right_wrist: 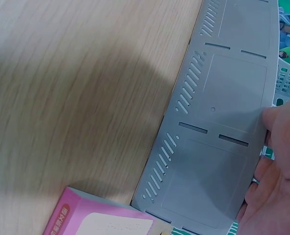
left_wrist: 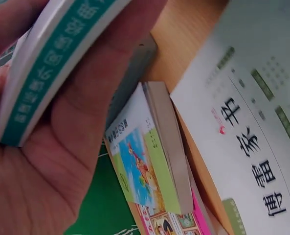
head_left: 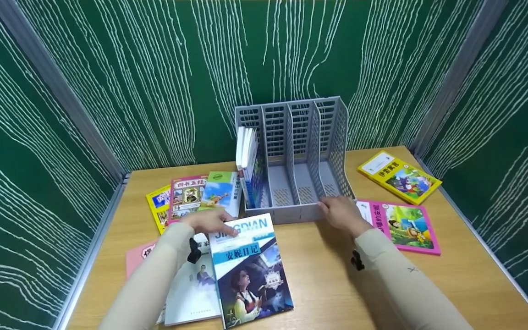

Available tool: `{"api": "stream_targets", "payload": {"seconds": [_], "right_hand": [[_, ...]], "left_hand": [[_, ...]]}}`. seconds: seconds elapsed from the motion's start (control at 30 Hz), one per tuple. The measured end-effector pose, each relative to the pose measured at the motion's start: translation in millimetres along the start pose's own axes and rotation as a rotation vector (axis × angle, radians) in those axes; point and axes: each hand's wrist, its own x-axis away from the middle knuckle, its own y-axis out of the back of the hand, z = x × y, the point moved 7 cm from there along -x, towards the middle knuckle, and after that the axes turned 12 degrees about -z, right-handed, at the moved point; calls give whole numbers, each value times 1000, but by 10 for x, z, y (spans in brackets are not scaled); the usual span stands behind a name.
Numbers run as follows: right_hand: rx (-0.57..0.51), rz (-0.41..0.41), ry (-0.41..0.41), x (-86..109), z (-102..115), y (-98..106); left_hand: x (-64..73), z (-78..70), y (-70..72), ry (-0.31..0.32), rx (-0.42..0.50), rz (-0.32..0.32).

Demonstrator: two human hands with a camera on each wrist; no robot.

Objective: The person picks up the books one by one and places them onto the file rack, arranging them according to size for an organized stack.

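My left hand (head_left: 210,222) grips the top edge of a book with a girl and a dark blue scene on its cover (head_left: 255,275). In the left wrist view the teal spine (left_wrist: 52,63) of that book lies between thumb and fingers. My right hand (head_left: 341,211) holds the front edge of a grey four-slot file rack (head_left: 287,214), thumb outside and fingers over the rim. White-edged books (head_left: 247,160) stand in the rack's leftmost slot. Beneath the held book, a white book (head_left: 195,284) lies partly covered.
Left of the rack lie a green-and-blue book (head_left: 220,190), a pink comic-style book (head_left: 186,195), a yellow book (head_left: 156,206) and a pale pink book (head_left: 135,256). On the right lie a yellow book (head_left: 401,176) and a pink book (head_left: 410,227). Green panels (head_left: 154,91) enclose the wooden table (head_left: 328,284).
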Motion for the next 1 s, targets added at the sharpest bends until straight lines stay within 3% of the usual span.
{"api": "stream_targets", "payload": {"seconds": [0.2, 0.33, 0.67, 1.0], "right_hand": [[-7, -40, 18, 19, 4, 16], [-7, -94, 50, 27, 25, 43], [-10, -35, 19, 10, -3, -3], [-14, -65, 49, -4, 1, 18]], "left_hand": [[12, -163, 15, -165, 158, 80], [37, -242, 87, -242, 250, 82], [75, -232, 279, -271, 445, -39], [156, -293, 410, -313, 609, -227]]}}
